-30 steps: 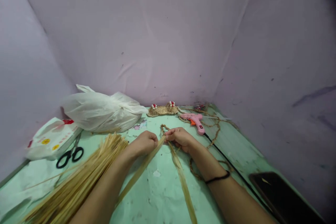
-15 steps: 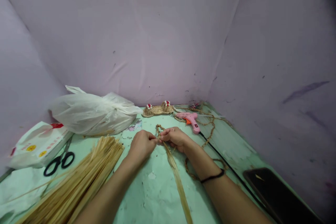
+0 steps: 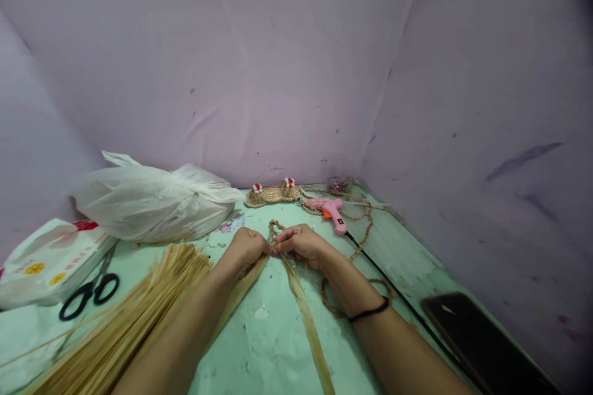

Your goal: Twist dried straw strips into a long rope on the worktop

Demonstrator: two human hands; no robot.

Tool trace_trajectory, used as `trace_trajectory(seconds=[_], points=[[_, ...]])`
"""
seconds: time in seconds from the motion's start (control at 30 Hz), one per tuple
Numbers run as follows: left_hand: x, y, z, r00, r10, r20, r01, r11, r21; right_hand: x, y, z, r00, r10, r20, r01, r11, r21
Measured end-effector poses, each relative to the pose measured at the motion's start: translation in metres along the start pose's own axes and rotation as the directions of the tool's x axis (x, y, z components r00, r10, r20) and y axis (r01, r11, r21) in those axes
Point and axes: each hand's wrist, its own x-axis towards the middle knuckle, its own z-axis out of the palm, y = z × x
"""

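Both my hands meet over the middle of the table at the end of a braided straw cord. My left hand is closed on a flat straw strip, which runs down beside my left forearm. My right hand pinches the braid where the strips come together. From beneath its fingers a second flat strip hangs toward the front edge. The exact grip between the fingertips is too small to make out. More braided cord curls behind and under my right wrist.
A bundle of dry straw lies left, near black-handled scissors, a white box in plastic and a tied white bag. Behind is a woven straw piece. A pink glue gun and dark phone lie right.
A straw strip now shows running down from my left hand, beside the forearm. My right hand stays at the braid. The whole view has shifted slightly.
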Motion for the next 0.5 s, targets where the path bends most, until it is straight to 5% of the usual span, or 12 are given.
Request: trace_trajectory(seconds=[0.17,0.33,0.5], points=[[-0.0041,0.0106,0.0001,0.993,-0.078,0.09,0.074,0.996,0.039,0.0022,0.0026,0.0002,1.0,-0.006,-0.011,0.006,1.0,0.016],[-0.0019,0.0093,0.0025,0.989,-0.032,0.142,0.051,0.991,-0.127,0.0009,0.0017,-0.0003,1.0,-0.015,-0.005,0.015,1.0,0.025],[0.0017,0.0028,0.0046,0.998,-0.007,0.067,0.014,0.993,-0.113,0.0009,0.0018,0.0013,0.999,-0.025,-0.023,0.023,0.998,-0.056]])
